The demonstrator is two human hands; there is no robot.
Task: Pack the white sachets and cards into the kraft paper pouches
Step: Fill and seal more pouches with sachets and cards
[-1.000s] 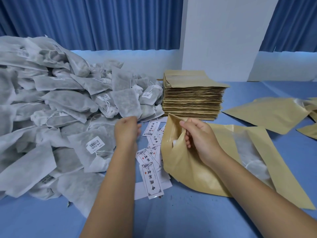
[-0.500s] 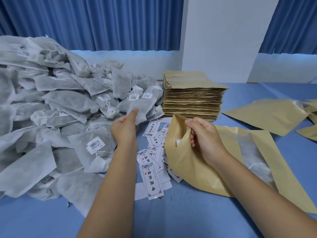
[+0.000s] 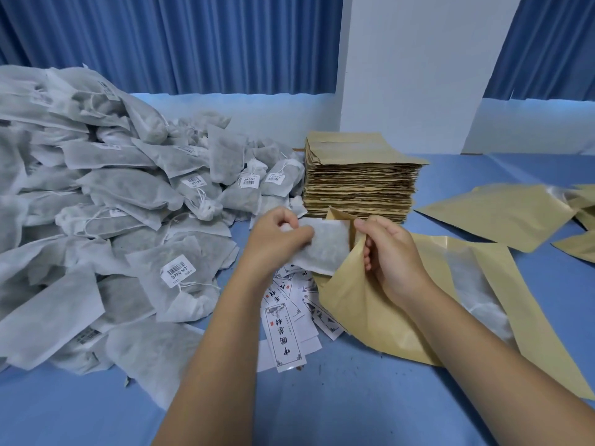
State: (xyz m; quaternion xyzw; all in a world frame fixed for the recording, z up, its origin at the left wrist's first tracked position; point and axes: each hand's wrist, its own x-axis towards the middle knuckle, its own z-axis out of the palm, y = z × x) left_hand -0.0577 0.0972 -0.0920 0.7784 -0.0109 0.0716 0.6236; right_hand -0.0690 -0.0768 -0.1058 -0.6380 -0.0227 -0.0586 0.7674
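White sachet (image 3: pixel 325 247), left hand (image 3: pixel 277 244) pinching, points lengthwise rightward into pouch (image 3: pixel 360 312) right hand (image 3: pixel 394 257) grips

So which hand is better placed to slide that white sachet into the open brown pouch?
The left. The left hand pinches the white sachet, whose leading edge sits at the mouth of the kraft pouch. The right hand grips the pouch's lip, holding it open, so it is likely needed there.

Forearms, left hand (image 3: pixel 277 241) and right hand (image 3: pixel 392 255) are all bare.
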